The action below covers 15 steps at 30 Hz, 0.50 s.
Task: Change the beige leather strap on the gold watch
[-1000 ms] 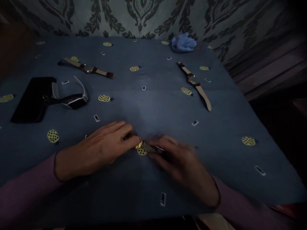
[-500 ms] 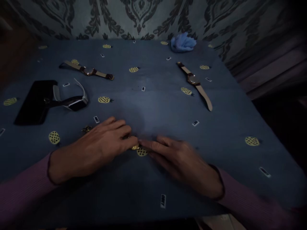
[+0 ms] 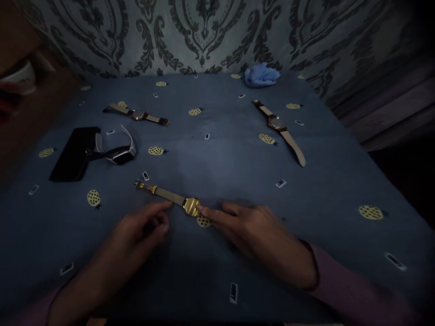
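Gold watch [image 3: 175, 198] lies on counter [image 3: 231, 167], nearer than black phone [image 3: 73, 154] and right of it. Left hand [image 3: 132, 236] just let go, finger and thumb apart, so strap [image 3: 168, 195] shows. Right hand [image 3: 261, 235] touches case [image 3: 191, 207], maybe steadying it alone; cannot tell if grip pinches anything.

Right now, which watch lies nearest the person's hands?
The gold watch, its case touching the right hand. The square-faced watch, left brown-strapped watch and right brown-strapped watch lie farther off.
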Tool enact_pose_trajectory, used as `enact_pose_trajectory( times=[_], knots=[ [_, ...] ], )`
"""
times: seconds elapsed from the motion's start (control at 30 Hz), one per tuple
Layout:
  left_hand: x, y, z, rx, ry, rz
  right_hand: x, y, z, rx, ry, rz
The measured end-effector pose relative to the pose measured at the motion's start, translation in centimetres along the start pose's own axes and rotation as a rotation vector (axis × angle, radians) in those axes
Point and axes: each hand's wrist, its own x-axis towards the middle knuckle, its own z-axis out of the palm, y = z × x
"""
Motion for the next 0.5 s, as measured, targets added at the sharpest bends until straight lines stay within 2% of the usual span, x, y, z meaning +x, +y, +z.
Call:
enact_pose_trajectory(
  times=[0.07, 0.2, 0.3, 0.4, 0.5],
  knots=[
    [0.4, 0.5, 0.0, -0.367, -0.149, -0.155, 0.1, 0.0, 0.1, 0.007, -0.001, -0.002],
    [2.1, 2.3, 0.1, -0.76, -0.136, -0.301, 0.2, -0.1, 0.2, -0.031, -0.008, 0.0],
    [3.1, 3.0, 0.3, -0.845, -0.14, -0.431, 0.2, -0.2, 0.1, -0.073, -0.017, -0.005],
    [4.2, 3.3, 0.1, -0.82, -0.158, -0.439, 0.2, -0.2, 0.1, -0.092, -0.027, 0.008],
    [5.4, 3.7, -0.2, -0.691, -0.17, -0.447, 0.3, -0.3, 0.1, -0.085, -0.033, 0.022]
  ],
)
